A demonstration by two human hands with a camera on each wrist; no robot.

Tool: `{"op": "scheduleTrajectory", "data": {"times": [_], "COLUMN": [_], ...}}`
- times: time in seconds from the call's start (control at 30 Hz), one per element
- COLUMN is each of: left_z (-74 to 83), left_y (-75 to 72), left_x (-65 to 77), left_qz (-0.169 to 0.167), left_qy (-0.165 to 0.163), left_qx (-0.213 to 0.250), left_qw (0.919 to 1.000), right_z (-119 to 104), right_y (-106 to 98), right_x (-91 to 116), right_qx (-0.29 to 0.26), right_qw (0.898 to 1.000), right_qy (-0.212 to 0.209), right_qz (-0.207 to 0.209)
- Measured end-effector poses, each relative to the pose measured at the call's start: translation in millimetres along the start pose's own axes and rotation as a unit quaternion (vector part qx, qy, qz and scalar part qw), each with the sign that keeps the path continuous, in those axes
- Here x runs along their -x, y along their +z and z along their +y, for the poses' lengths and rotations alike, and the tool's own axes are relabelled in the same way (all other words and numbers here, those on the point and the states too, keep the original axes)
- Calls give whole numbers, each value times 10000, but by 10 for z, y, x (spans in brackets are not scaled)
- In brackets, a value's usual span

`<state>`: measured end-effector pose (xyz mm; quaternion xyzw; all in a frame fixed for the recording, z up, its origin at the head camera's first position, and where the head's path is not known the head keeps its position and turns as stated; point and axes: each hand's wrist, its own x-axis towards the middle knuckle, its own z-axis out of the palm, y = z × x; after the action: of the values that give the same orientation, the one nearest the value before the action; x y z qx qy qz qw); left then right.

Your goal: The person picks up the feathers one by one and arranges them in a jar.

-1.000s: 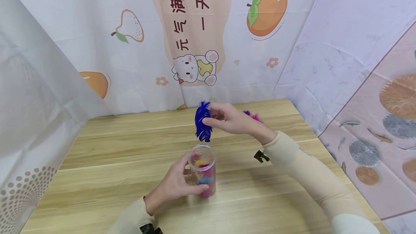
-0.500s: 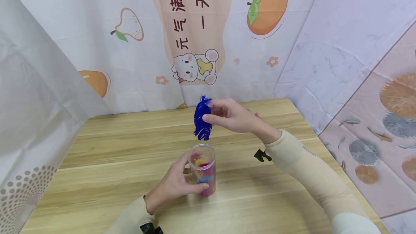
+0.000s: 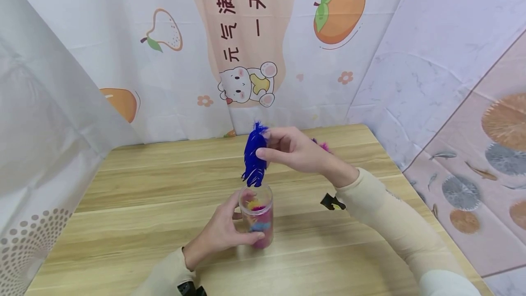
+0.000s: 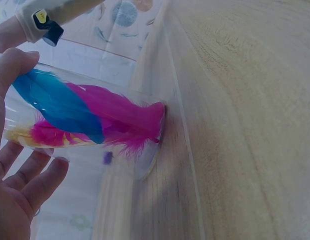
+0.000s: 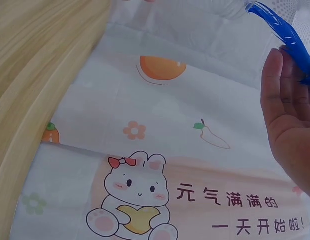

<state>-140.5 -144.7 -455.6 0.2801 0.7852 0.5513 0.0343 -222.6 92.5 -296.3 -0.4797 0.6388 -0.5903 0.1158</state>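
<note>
The right hand [image 3: 293,152]'s grip pinches a deep-blue, fringed feather [image 3: 255,161] that hangs over the open mouth of a clear, cylindrical plastic jar [image 3: 256,213], its lower tip at the rim. The left hand [image 3: 223,227]'s grip curls round the jar, which stands upright on the pale wood-grain bench [image 3: 156,204]. Inside are magenta [image 4: 120,110], turquoise [image 4: 55,97] and yellow feathers [image 4: 17,135]. Pink-and-purple fluff [image 3: 324,146] shows behind the right wrist; white fruit-printed cloth [image 3: 172,81] hangs behind the bench.

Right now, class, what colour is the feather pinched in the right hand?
The feather is deep blue; the head view shows it best.
</note>
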Motion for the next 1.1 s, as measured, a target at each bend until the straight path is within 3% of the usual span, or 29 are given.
{"op": "scheduleTrajectory", "data": {"times": [0.7,1.1], "left_z": [-13,-24], "left_y": [6,1], "left_x": [-21,-8], "left_qz": [-58,-46], "left_qy": [101,161], "left_qx": [-56,13], "left_qw": [9999,9999], "right_z": [-1,51], "right_y": [78,83], "right_x": [119,130], "right_qx": [-382,-103], "right_qw": [9956,9934], "right_qy": [710,861], "right_qz": [-483,-757]}}
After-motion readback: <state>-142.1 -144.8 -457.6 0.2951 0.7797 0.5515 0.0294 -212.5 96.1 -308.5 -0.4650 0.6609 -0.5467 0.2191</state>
